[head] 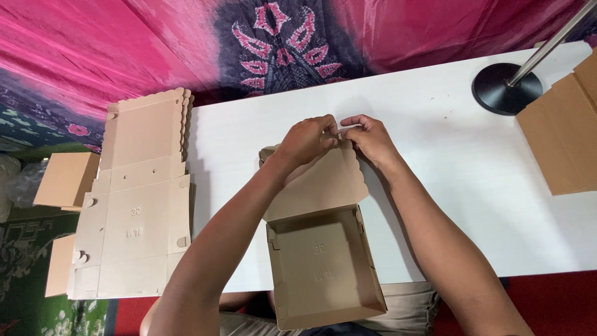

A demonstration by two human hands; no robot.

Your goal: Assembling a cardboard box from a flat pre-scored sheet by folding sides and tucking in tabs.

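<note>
On the white worktop (448, 186), at its middle, lies a half-folded brown cardboard box (323, 274), its tray hanging over the near edge and its scalloped lid (323, 180) lying open toward the far side. Both hands meet at the far rim of that lid. The left hand (306, 140) is closed on the lid's edge, fingers curled over it. The right hand (372, 138) pinches the same edge just beside it, the fingertips of both hands touching or nearly so. To the left, a stack of flat unfolded box blanks (140, 205) lies on the worktop's left end. At far right stands a black round lamp base (505, 87) with a metal pole (550, 43), and a cardboard sheet (559, 134) lies near it. Patterned pink cloth (124, 43) hangs beyond the far edge.
</note>
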